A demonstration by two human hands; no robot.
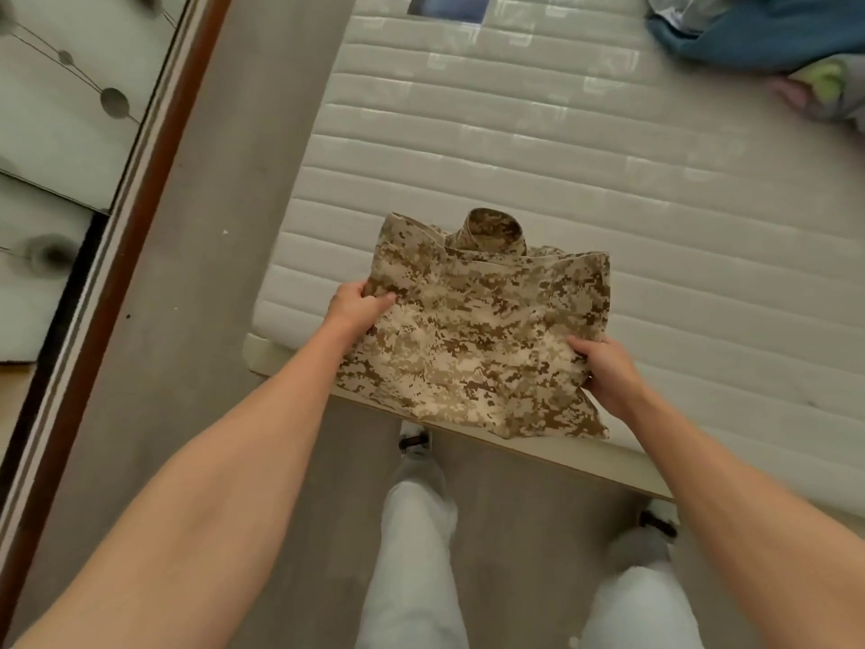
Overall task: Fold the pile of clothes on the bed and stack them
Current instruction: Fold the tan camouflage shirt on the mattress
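A folded camo shirt (472, 330) is held at the near corner of the bed (538, 147), with its near edge hanging a little past the bed's edge and its collar pointing away. Its left side is gripped by the left hand (356, 305), with the thumb on top of the cloth, and its right side is gripped by the right hand (604, 372), with the fingers curled round the edge. A pile of clothes (767, 44), blue on top, is seen far off at the top right of the bed, well apart from the shirt.
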